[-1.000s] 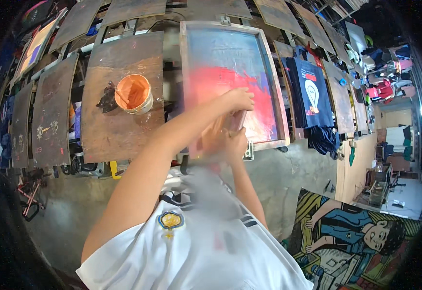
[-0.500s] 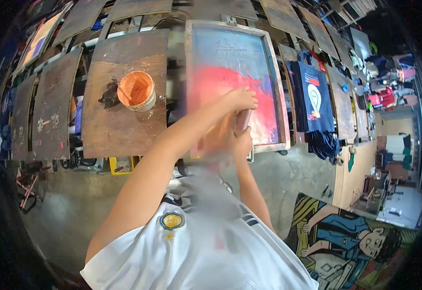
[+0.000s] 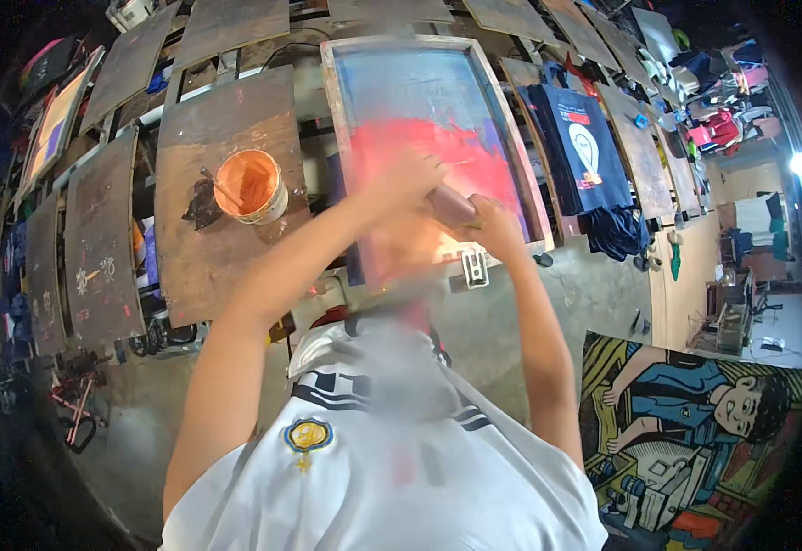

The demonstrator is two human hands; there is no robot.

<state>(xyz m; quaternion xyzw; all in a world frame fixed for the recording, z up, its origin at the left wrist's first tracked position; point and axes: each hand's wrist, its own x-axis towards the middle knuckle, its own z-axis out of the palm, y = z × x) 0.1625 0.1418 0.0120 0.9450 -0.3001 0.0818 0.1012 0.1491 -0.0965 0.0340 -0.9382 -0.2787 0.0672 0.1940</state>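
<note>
Over the near half of the frame (image 3: 447,43), a brownish bar (image 3: 453,207) lies slantwise between the person's two hands, its long axis running from upper left to lower right, askew to the frame's sides. The right hand (image 3: 494,228) is clamped on the lower right end, its fingers curled over the bar, the forearm rising from below on that side. The left hand (image 3: 412,176) reaches across from the left to the upper left end and sits farther from the body; it is blurred, and whether its fingers close round the bar or only rest against it cannot be told. Seen from the left hand, then, the bar lies to the right and a little nearer the body; seen from the right hand, it lies to the left and farther off. The right hand is the one nearer the frame's near edge, where a metal clamp (image 3: 475,268) shows just below it. Beyond the bar, red paint (image 3: 401,138) covers a broad band of the mesh, with blue mesh (image 3: 419,81) past it. Whether the bar's underside touches the mesh is hidden. Left of the frame, an orange-lined bucket (image 3: 277,204) stands on a board (image 3: 226,106), a stick (image 3: 228,193) leaning in it and a black rag (image 3: 202,206) just beside it.
</note>
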